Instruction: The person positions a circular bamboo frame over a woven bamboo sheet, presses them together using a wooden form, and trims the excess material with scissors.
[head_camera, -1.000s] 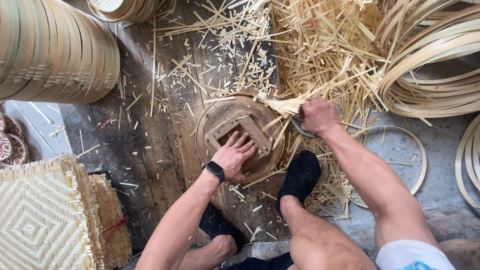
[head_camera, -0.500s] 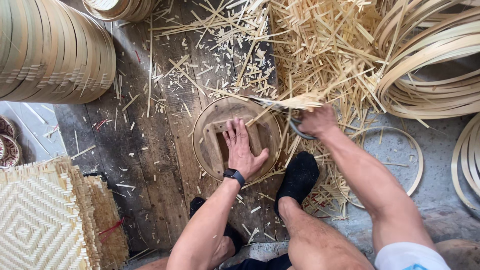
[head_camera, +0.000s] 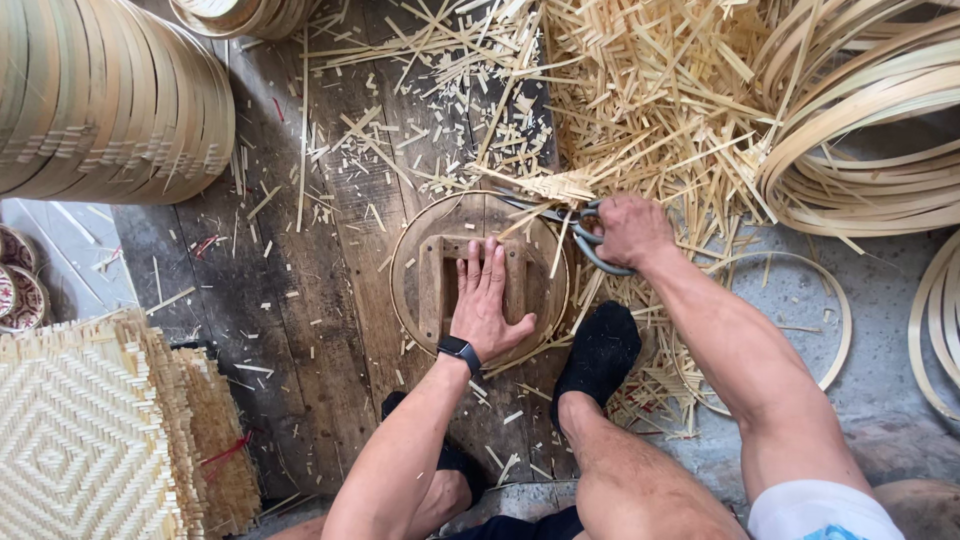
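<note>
The left hand (head_camera: 487, 300) is lying flat w/ fingers straight and close together, pressing down on the round woven bamboo tray w/ a square wooden frame on top (head_camera: 480, 275), near the middle of the frame. It is holding nothing, just pushing. A sec ago that hand was sitting lower on the tray w/ fingers bent; now it is sitting higher up and flatter, so the tray is being pinned harder to the dark wooden plank floor (head_camera: 300, 300).

The right hand (head_camera: 628, 230) is closed around the grey-handled scissors (head_camera: 580, 235), just right of the tray's top edge. The blades are pointing left into the loose bamboo strip ends sticking off the tray rim (head_camera: 540, 188). The hand is sitting a bit farther right than before, and the scissors are showing more clearly. That looks like trimming going along the rim, w/ part of the rim left shaggy.

A foot in a black sock (head_camera: 600, 355) is resting just right of the tray. A big pile of pale bamboo offcuts (head_camera: 650, 100) is filling the top middle. Thin bamboo hoops (head_camera: 860, 130) are lying at upper right. A stack of round bamboo rims (head_camera: 110, 90) is at upper left, and a pile of square woven bamboo mats (head_camera: 80, 440) is at lower left.
</note>
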